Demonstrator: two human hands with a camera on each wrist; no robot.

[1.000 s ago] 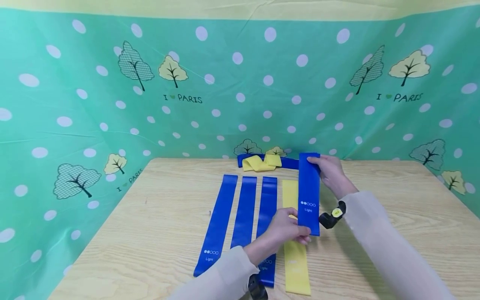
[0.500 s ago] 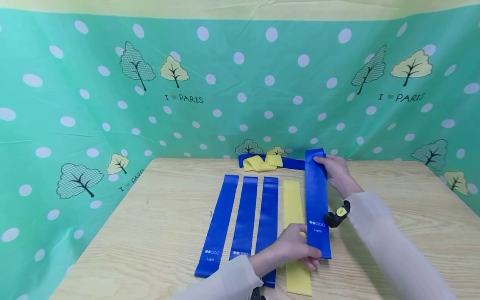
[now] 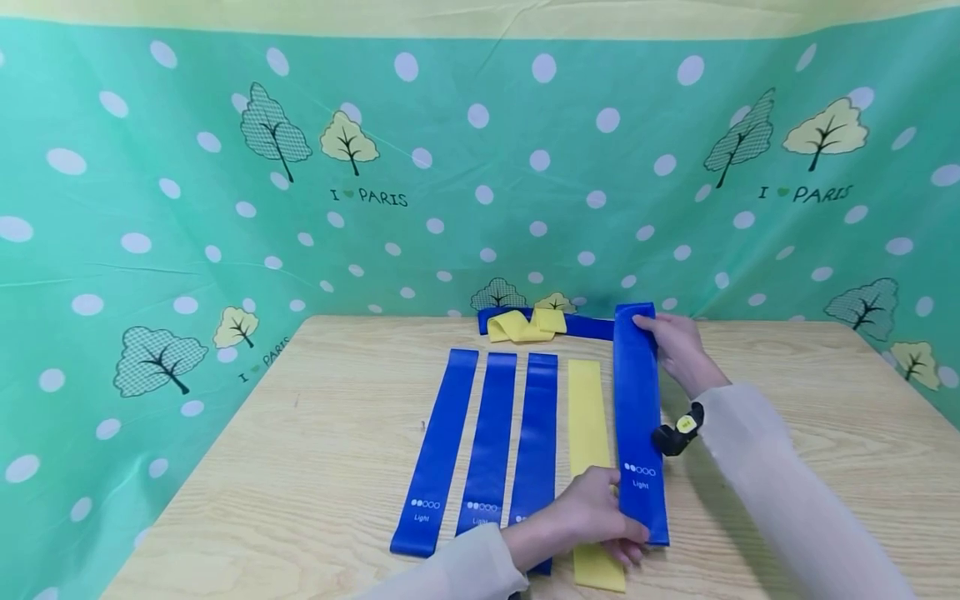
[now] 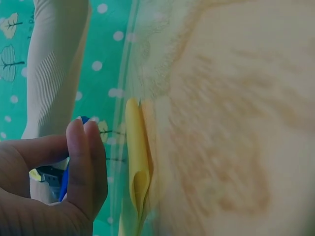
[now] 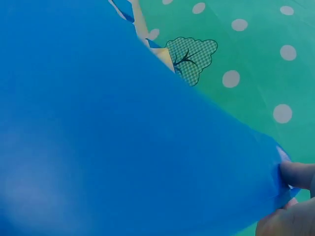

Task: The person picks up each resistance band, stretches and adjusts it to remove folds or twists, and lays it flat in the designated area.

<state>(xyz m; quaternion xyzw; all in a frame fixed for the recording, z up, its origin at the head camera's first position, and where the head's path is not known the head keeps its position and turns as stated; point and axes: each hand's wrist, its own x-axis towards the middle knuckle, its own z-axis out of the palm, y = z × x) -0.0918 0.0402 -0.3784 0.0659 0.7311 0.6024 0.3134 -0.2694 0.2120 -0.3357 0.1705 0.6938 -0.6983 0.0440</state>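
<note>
The left hand [image 3: 597, 515] pinches the near end of the blue band [image 3: 637, 408] between thumb and fingers, and the right hand [image 3: 677, 346] pinches its far end, just right of the yellow band [image 3: 588, 417]. Keeping both pinches steady and the strip untwisted should help it lie straight on the table [image 3: 300, 467], clear of its neighbour.

a smooth blue band [image 3: 636, 392], printed near its close end with a row of five circles, two filled, and the word "light", is stretched out lengthwise. the right hand [image 3: 677, 350] pinches its far end, the left hand [image 3: 596, 517] its near end. it is flat along its length, just right of a yellow band [image 3: 588, 417].
</note>
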